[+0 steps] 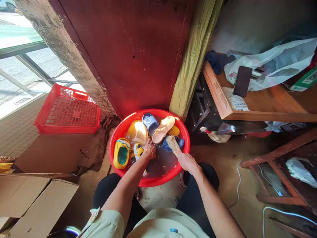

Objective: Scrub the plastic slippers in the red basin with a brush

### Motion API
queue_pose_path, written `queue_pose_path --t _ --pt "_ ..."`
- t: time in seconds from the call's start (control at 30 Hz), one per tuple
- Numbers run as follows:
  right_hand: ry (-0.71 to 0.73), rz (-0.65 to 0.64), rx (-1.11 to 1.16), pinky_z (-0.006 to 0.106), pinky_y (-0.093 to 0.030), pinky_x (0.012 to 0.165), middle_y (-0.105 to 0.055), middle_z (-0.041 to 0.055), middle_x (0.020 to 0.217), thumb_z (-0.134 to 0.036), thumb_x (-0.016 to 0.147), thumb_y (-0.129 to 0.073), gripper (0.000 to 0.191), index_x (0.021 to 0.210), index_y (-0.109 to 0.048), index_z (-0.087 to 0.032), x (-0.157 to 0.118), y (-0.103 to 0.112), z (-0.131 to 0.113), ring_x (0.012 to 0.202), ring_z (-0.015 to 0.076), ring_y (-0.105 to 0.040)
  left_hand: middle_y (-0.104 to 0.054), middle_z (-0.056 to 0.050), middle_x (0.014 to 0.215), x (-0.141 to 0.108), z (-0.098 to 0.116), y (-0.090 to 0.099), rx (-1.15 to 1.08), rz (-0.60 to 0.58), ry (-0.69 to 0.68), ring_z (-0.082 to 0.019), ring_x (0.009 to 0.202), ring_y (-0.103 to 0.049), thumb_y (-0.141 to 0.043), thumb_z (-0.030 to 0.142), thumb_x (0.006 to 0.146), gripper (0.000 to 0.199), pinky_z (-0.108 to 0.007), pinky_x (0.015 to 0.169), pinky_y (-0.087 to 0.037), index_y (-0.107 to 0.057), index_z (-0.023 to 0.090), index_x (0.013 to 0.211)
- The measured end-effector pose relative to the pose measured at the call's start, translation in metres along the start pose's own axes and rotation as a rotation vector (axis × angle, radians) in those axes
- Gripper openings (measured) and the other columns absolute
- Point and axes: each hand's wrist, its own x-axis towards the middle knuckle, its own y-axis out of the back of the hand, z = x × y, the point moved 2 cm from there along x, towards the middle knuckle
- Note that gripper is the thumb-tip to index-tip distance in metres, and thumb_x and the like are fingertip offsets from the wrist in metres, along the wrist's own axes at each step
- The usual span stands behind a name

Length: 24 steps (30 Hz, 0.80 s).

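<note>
A red basin of murky water stands between my knees, full of slippers and sandals. My right hand grips the handle end of a scrub brush, its bristles turned up, over the basin's right side. Low in the basin, my left hand has curled fingers at a yellow and white sandal; the fingertips are partly hidden. A yellow clog with a green inside lies at the left. Farther back are a beige slipper, a blue slipper, a peach slipper and a dark blue slipper.
Behind the basin rises a dark red door. To the left are a red plastic crate and cardboard boxes. On the right, a wooden shelf carries a phone and plastic bags, with a wooden stool below.
</note>
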Motion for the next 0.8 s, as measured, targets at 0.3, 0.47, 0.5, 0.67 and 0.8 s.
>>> queue_pose_path --t 0.3,0.47,0.5,0.67,0.8 --pt "0.015 0.06 0.029 0.033 -0.049 0.085 -0.07 0.0105 0.123 -0.026 0.097 -0.035 0.063 0.16 -0.029 -0.029 -0.007 0.001 -0.002 0.106 0.026 -0.069 -0.068 -0.011 0.129 -0.016 0.012 0.01 -0.231 0.023 -0.005 -0.027 0.126 -0.058 -0.057 0.038 0.086 0.048 -0.053 0.121 -0.014 -0.063 0.025 0.131" --pt "0.013 0.04 0.059 0.029 -0.049 0.086 -0.068 0.0097 0.129 -0.027 0.097 -0.039 0.062 0.159 -0.032 -0.027 -0.01 -0.001 0.004 0.11 0.0241 -0.067 -0.071 -0.011 0.112 -0.014 0.019 0.021 -0.323 0.063 0.084 -0.028 0.11 -0.065 -0.054 0.038 0.088 0.029 -0.043 0.104 -0.041 -0.075 0.021 0.1" --pt "0.012 0.046 0.065 0.029 -0.048 0.087 -0.067 0.0091 0.131 -0.027 0.097 -0.04 0.062 0.158 -0.033 -0.028 -0.01 -0.002 0.005 0.112 0.0238 -0.066 -0.071 -0.011 0.107 -0.013 0.021 0.022 -0.345 0.059 0.08 -0.027 0.106 -0.066 -0.054 0.039 0.089 0.028 -0.039 0.098 -0.045 -0.075 0.021 0.094" --pt "0.01 0.078 0.073 0.027 -0.047 0.091 -0.065 0.0081 0.135 -0.026 0.098 -0.04 0.061 0.158 -0.033 -0.029 -0.01 -0.006 0.008 0.116 0.0217 -0.065 -0.069 -0.009 0.099 -0.015 0.024 0.022 -0.46 0.06 0.059 -0.024 0.096 -0.067 -0.054 0.049 0.092 0.034 -0.03 0.08 -0.049 -0.072 0.02 0.087" --pt "0.029 0.082 0.06 0.026 -0.047 0.087 -0.068 0.0078 0.13 -0.025 0.098 -0.04 0.062 0.159 -0.031 -0.029 -0.011 -0.009 0.007 0.11 0.0208 -0.067 -0.068 -0.009 0.1 -0.02 0.03 0.021 -0.456 0.08 0.073 -0.022 0.096 -0.067 -0.05 0.055 0.095 0.041 -0.029 0.08 -0.048 -0.069 0.02 0.086"
